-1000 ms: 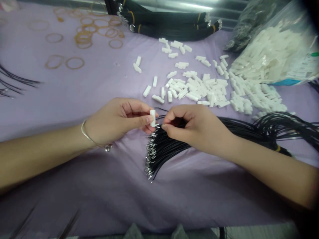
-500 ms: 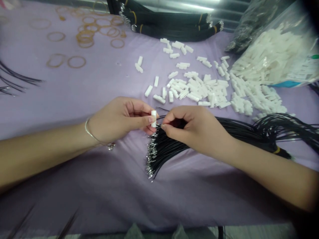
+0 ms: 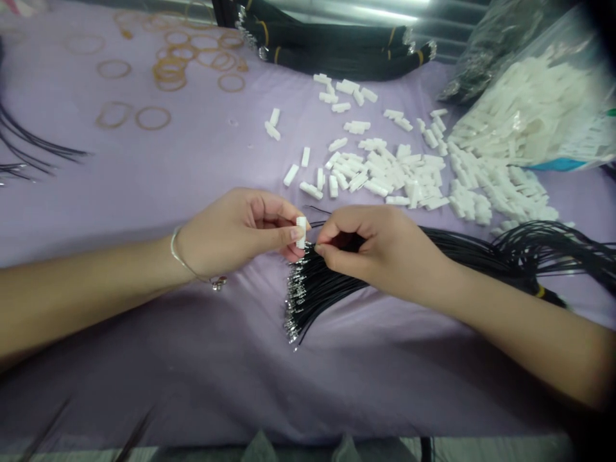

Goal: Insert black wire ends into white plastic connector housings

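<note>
Between the thumb and fingers of my left hand [image 3: 245, 228] is a small white connector housing [image 3: 301, 232], held upright. My right hand [image 3: 380, 250] is closed in a pinch just to its right, on a thin black wire [image 3: 312, 246] whose metal end points at the housing's lower part. Whether that end is inside the housing is too small to tell. Under and beside my right hand lies a thick bundle of black wires [image 3: 332, 277], their silvery crimped terminals [image 3: 295, 301] fanned out at the left end.
Loose white connector housings [image 3: 385, 168] lie in a heap behind my hands, beside a clear bag [image 3: 524, 102] full of them. Rubber bands [image 3: 169, 72] are scattered at the back left. Tied black wire bundles [image 3: 332, 48] lie along the back; other black wires [image 3: 43, 144] are at the left.
The view has shifted slightly, so most things appear a little farther right. Both hands keep their pinches, and the wire's metal end stays close to the housing.
</note>
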`<state>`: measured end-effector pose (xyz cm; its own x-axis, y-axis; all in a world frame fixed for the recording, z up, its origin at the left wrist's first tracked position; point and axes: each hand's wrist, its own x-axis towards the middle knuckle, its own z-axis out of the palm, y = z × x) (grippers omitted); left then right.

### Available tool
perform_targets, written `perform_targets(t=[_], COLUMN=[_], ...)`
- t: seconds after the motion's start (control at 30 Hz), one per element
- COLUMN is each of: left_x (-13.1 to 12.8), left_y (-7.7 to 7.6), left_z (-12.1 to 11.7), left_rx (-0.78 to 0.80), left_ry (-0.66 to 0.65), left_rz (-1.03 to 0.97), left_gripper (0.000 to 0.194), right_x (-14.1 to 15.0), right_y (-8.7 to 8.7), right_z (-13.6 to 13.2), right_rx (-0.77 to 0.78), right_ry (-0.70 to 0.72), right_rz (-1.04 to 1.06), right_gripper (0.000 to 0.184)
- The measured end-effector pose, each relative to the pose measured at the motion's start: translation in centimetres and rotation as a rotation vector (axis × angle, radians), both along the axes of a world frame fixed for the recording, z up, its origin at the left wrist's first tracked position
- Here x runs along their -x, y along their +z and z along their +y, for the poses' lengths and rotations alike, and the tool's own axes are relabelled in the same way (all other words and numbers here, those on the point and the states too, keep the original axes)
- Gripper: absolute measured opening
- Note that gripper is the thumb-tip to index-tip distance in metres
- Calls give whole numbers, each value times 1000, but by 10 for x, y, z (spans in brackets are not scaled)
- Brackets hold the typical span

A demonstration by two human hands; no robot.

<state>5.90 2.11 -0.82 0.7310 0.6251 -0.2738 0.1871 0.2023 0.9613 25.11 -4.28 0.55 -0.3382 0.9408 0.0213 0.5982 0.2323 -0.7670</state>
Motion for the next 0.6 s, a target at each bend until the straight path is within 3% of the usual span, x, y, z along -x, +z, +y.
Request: perform_targets(t=[0.27,0.6], left_x=[-1,-2], left_y=[4,5], left_z=[-2,-2], left_rx=[-31,1], left_ry=[-1,-10], left_rz=[22,30], left_gripper=[9,9], right_x=[-1,0], right_y=[2,1], right_z=[2,1], right_rx=[49,-18], right_ry=[24,50], right_rz=[0,-6], right_gripper=[10,10])
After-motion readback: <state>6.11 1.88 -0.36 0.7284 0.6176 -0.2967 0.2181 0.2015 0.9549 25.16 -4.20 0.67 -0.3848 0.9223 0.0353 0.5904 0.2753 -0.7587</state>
